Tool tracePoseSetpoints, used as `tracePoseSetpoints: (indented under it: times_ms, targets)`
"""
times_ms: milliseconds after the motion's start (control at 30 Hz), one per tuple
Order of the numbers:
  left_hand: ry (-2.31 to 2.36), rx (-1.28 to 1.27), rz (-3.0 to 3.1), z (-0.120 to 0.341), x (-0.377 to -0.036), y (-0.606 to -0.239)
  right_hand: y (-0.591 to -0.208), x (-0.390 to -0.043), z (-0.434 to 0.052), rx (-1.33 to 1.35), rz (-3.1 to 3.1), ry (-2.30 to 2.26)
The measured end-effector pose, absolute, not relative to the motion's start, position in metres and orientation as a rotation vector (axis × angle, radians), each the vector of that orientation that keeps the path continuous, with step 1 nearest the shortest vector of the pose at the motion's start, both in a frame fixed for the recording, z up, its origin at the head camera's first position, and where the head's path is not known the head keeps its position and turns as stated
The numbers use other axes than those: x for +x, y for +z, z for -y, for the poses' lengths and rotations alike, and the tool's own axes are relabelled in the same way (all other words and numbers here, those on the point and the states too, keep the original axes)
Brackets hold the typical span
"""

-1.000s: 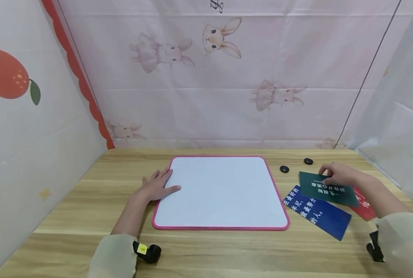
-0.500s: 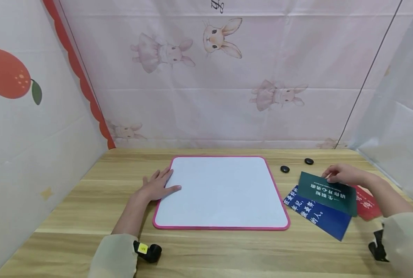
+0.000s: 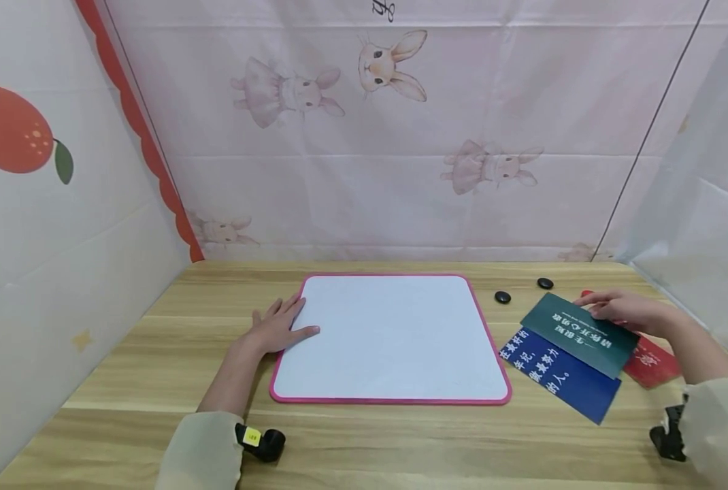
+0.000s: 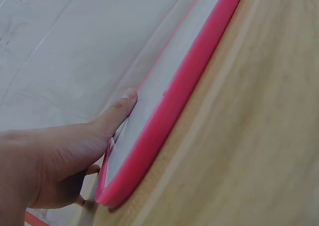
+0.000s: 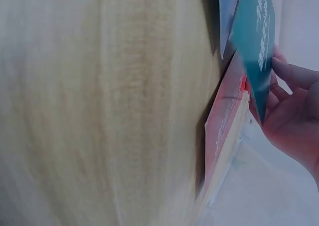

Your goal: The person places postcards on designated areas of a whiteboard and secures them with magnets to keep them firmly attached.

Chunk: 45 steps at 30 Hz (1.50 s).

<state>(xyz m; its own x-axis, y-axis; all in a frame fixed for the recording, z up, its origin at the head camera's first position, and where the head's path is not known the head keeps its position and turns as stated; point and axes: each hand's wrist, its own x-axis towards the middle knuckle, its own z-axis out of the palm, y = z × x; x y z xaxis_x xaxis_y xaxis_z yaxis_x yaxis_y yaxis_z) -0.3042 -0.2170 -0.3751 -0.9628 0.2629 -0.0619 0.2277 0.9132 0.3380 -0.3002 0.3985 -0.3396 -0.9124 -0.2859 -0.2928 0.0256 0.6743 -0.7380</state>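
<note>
A whiteboard [image 3: 394, 340] with a pink frame lies flat on the table. My left hand [image 3: 278, 328] rests on its left edge, fingers spread and thumb on the white surface; in the left wrist view the thumb [image 4: 119, 109] lies along the board's rim. On the right, my right hand [image 3: 630, 312] pinches a dark green card [image 3: 578, 337] with white writing by its far edge. In the right wrist view the green card [image 5: 255, 42] is tilted up over the others. A blue card [image 3: 560, 384] lies partly under it, and a red card [image 3: 654, 364] shows beneath the hand.
Two black round discs [image 3: 502, 297] sit between the board and the back of the table. Printed sheeting [image 3: 364, 170] hangs behind the wooden table [image 3: 401, 446], with more sheeting at both sides.
My right hand has moved slightly right, and the green card in it has turned, its far-left corner rising. More of the red card shows. The left hand and whiteboard stay put.
</note>
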Motion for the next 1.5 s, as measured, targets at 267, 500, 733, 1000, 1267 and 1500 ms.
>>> tracePoseSetpoints:
  times_ms: [267, 500, 733, 1000, 1267, 1500]
  targets:
    - [0.509, 0.381, -2.974, 0.216, -0.303, -0.374, -0.337, -0.295, -0.402, -0.02, -2.418, -1.23]
    - [0.517, 0.38, -2.971, 0.215, -0.302, -0.373, -0.34, -0.294, -0.401, 0.077, -2.299, -1.423]
    - [0.51, 0.379, -2.977, 0.216, -0.303, -0.375, -0.343, -0.294, -0.399, 0.09, -2.245, -1.5]
    - [0.52, 0.378, -2.973, 0.217, -0.303, -0.376, -0.347, -0.294, -0.397, 0.119, -2.178, -1.588]
    - [0.53, 0.385, -2.967, 0.216, -0.304, -0.374, -0.347, -0.293, -0.394, 0.174, -2.1, -1.687]
    - [0.534, 0.387, -2.965, 0.216, -0.303, -0.373, -0.342, -0.295, -0.387, 0.185, -2.076, -1.706]
